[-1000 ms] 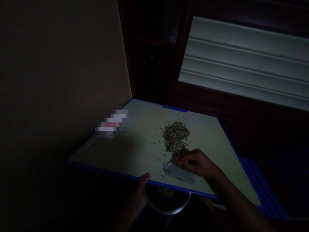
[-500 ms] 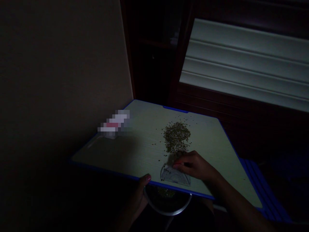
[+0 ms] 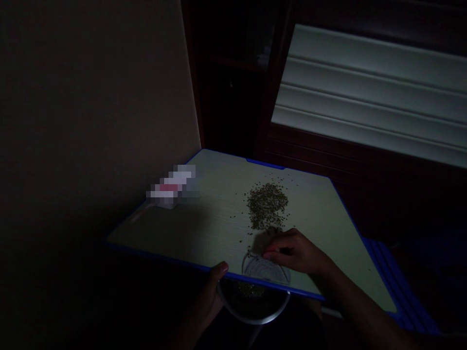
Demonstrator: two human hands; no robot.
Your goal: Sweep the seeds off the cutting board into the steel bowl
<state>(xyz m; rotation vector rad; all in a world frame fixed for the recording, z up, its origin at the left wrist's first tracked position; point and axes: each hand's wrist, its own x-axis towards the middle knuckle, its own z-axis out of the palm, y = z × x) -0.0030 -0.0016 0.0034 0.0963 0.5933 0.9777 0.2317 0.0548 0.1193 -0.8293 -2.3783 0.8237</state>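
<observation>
Scraper's slid closer to the table edge since a second ago

Right hand (image 3: 297, 253) pinches the clear semicircle scraper (image 3: 264, 270), straight edge toward the seed pile (image 3: 267, 205) behind it; left hand (image 3: 211, 296) grips the metal bowl (image 3: 253, 304) just under the blue table edge (image 3: 255, 281), directly below.

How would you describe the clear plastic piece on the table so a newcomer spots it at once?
Find the blue-edged table. At its near edge, under the right hand, lies a clear half-round piece. Unlike the seed pile behind it, it is flat, see-through, and marked with faint lines.
</observation>
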